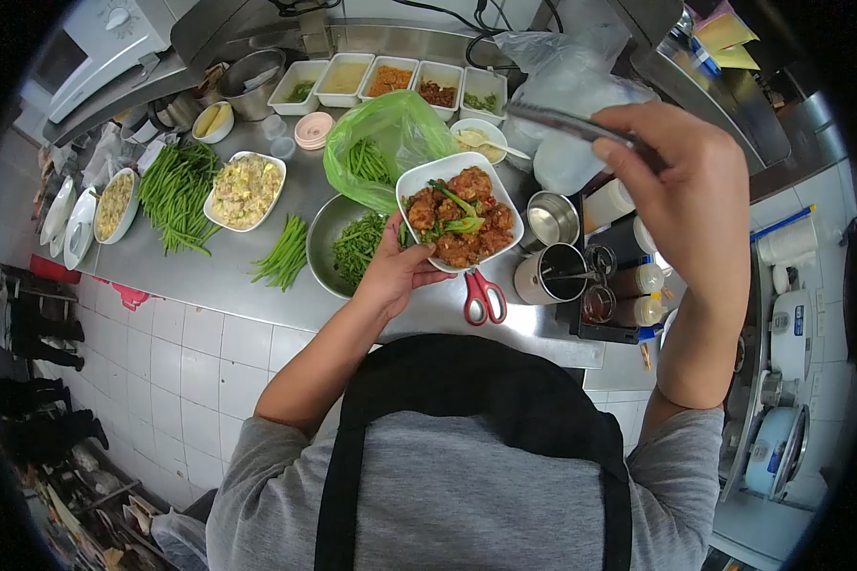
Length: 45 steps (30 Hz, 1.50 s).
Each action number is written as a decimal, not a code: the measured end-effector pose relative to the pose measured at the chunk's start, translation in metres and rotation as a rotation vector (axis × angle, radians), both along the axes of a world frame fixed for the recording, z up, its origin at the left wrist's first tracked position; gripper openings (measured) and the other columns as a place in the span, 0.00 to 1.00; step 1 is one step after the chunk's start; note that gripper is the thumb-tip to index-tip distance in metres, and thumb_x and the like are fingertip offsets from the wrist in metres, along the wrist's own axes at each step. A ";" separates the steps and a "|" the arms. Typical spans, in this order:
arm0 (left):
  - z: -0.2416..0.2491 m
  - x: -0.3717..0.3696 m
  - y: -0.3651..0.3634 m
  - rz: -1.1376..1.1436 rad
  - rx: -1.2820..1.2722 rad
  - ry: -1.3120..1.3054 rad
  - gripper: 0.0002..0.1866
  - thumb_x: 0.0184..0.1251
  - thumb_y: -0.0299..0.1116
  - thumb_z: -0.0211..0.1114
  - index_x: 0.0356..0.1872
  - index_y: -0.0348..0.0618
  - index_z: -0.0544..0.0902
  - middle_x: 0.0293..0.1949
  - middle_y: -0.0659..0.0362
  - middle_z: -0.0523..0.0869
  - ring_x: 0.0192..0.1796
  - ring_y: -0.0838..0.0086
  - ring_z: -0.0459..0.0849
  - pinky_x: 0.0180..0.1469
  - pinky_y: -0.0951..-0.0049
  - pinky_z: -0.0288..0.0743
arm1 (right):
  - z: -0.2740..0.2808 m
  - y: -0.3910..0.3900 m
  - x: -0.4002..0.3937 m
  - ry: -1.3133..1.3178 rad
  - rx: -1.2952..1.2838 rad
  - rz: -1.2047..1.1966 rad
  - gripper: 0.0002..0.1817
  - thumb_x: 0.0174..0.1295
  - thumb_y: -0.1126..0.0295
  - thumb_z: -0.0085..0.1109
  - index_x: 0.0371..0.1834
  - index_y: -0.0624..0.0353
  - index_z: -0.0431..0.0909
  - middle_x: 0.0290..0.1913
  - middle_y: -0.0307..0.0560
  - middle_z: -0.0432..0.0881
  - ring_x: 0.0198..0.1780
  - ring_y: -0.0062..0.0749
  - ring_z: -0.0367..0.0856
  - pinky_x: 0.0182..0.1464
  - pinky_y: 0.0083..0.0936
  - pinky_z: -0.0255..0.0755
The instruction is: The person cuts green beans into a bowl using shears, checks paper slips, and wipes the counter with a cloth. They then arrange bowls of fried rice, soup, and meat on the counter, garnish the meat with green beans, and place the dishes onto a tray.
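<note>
My left hand (395, 270) is closed on the rim of a white square bowl (419, 178), its thumb over the near edge. Glazed brown fried pieces with green leaves (460, 216) fill this bowl, which is held above the counter. Raised at the upper right, my right hand (671, 152) grips a thin dark phone (581, 124), seen nearly edge-on. Below the bowl lie red-handled scissors (485, 298). Just left of it are a metal bowl of cut green beans (326, 262) and a green plastic bag (419, 124) with beans inside.
Several white tubs of food (388, 78) line the counter's back. Long green beans (173, 190) and a bowl of yellowish salad (248, 192) lie at left. Metal cups (551, 221) and sauce bottles (638, 280) stand at right. Clear plastic bags (571, 71) sit behind.
</note>
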<state>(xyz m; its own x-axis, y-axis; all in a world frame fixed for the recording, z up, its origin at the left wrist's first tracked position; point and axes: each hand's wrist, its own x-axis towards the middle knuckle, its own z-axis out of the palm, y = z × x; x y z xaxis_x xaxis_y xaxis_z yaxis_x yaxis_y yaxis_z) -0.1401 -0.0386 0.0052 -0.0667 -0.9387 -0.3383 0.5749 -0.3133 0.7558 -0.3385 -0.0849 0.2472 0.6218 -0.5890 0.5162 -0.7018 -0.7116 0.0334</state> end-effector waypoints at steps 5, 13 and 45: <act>-0.001 -0.001 0.000 0.002 -0.023 0.026 0.35 0.65 0.23 0.52 0.67 0.57 0.44 0.56 0.48 0.71 0.47 0.58 0.82 0.47 0.60 0.81 | -0.038 -0.009 0.003 0.283 0.416 -0.113 0.10 0.49 0.64 0.61 0.29 0.59 0.83 0.27 0.53 0.81 0.32 0.47 0.81 0.35 0.39 0.72; 0.001 -0.010 -0.004 0.104 -0.055 0.026 0.39 0.64 0.23 0.53 0.68 0.56 0.39 0.55 0.47 0.71 0.44 0.61 0.83 0.42 0.65 0.82 | -0.130 -0.005 -0.024 -0.205 0.758 -0.263 0.14 0.51 0.65 0.64 0.38 0.61 0.82 0.24 0.47 0.81 0.23 0.27 0.75 0.30 0.25 0.68; 0.007 0.003 0.000 -0.215 -0.043 0.010 0.36 0.64 0.26 0.54 0.68 0.54 0.44 0.55 0.47 0.73 0.49 0.57 0.81 0.48 0.58 0.80 | -0.060 -0.033 -0.021 0.109 0.461 -0.163 0.11 0.48 0.59 0.63 0.31 0.52 0.84 0.28 0.48 0.83 0.35 0.43 0.82 0.38 0.37 0.74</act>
<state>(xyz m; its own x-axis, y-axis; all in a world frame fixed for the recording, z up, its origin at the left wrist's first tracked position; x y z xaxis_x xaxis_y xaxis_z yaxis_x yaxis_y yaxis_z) -0.1372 -0.0386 0.0124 -0.2699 -0.9162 -0.2963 0.5063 -0.3968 0.7657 -0.3597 -0.1176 0.1877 0.5386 -0.8344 0.1170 -0.8149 -0.5512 -0.1794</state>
